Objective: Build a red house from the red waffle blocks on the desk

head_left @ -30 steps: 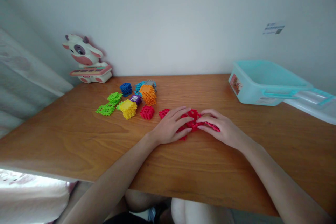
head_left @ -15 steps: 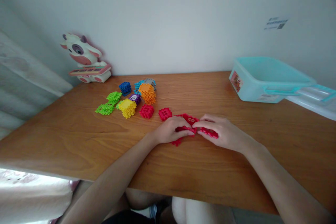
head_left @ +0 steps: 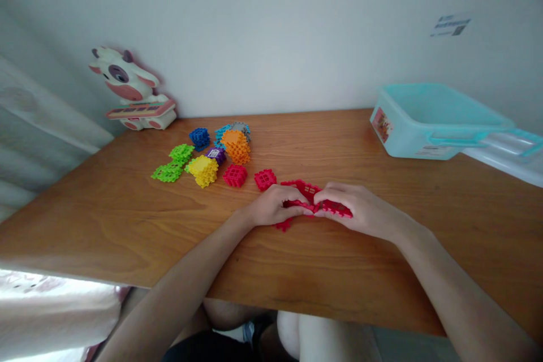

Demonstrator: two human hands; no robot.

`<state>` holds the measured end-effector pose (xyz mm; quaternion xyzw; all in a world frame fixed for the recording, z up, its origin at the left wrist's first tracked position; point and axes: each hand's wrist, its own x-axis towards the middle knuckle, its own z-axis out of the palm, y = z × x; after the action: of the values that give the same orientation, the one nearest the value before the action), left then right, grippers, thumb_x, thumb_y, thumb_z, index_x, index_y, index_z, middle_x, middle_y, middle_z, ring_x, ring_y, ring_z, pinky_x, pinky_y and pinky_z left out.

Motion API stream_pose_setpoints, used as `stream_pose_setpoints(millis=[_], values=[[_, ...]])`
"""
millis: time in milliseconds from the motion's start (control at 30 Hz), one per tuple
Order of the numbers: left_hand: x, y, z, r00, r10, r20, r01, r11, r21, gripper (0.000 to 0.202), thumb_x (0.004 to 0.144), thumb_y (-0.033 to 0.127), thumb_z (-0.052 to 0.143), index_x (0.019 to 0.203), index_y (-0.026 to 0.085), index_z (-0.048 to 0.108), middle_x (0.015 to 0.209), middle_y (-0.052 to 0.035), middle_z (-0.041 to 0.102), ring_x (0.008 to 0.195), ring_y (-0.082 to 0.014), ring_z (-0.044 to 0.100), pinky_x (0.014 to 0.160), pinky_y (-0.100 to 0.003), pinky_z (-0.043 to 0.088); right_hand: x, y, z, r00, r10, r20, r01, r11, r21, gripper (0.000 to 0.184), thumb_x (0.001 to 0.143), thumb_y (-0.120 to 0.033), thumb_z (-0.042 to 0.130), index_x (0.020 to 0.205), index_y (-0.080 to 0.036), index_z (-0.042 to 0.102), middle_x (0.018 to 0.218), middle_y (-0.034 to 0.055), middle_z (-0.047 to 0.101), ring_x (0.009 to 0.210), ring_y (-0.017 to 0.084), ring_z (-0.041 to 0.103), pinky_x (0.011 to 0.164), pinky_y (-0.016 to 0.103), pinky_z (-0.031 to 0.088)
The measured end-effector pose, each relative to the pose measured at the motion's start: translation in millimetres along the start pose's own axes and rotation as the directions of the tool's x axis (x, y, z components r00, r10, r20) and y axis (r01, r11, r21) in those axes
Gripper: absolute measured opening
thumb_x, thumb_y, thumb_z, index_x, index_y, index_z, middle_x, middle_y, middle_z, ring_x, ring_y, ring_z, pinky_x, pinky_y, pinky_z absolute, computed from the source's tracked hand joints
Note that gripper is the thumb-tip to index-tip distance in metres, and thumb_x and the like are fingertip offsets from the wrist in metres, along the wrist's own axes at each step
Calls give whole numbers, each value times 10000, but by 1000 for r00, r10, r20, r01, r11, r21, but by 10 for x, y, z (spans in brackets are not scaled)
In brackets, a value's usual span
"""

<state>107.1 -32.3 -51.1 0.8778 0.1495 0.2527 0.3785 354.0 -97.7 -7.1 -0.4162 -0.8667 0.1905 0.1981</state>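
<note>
My left hand (head_left: 275, 206) and my right hand (head_left: 354, 209) meet at the middle of the table. Both fingers grip a folded red plastic lattice piece (head_left: 307, 195), which is partly hidden under them. A separate red lattice cube (head_left: 265, 179) sits just beyond my left fingers, apart from them. Farther left lie a crimson cube (head_left: 235, 175), a yellow cluster (head_left: 202, 171), an orange stack (head_left: 236, 146), a blue cube (head_left: 199, 137), a purple cube (head_left: 215, 154) and green pieces (head_left: 167, 172).
The wooden table (head_left: 127, 220) ends at a wall behind and an edge near my knees. A cow-shaped toy (head_left: 127, 82) stands at the back left. A light teal plastic bin (head_left: 424, 124) stands at the back right, with its lid (head_left: 509, 150) beside it. A curtain (head_left: 42, 124) hangs at the left.
My hands have drawn closer around the red lattice piece, which now looks more folded and flatter. The whole scene sits higher in the view because my head has tilted.
</note>
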Motion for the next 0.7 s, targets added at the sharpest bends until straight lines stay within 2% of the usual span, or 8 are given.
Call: stream_pose_setpoints(millis=[233,400,567,700], values=[[16,39,-5,999,11,42,-11,1000,-13,182,973,304,664,1026,152,749,1028,-115,784,978,-191,738,874,-286,554,-27,26,-9,1000,-8,28,7,1000,28,172,988,-287,603,1106,-293,728,1018,38,740,891,209,702,806,332,532],[27,46,3,997,59,43,-58,998,-28,149,969,256,665,1023,140,741,1035,-122,787,969,-189,737,877,-285,556,-22,8,-37,997,3,73,-6,999,40,170,1006,-351,589,1091,-294,726,1012,40,731,883,209,697,795,330,530],[24,31,11,998,45,43,-44,998,-34,143,965,256,671,1027,153,748,1035,-108,790,966,-183,737,884,-282,555,-25,-11,-60,996,20,92,-22,999,26,136,989,-367,627,1042,-286,723,988,34,722,866,205,689,791,336,522],[0,33,5,999,30,23,-30,999,-18,159,962,289,681,1022,168,764,1005,-91,796,939,-175,745,872,-269,557,-39,-24,-73,994,42,100,-46,998,37,182,971,-436,650,1049,-291,727,1014,39,727,882,212,693,813,351,536]])
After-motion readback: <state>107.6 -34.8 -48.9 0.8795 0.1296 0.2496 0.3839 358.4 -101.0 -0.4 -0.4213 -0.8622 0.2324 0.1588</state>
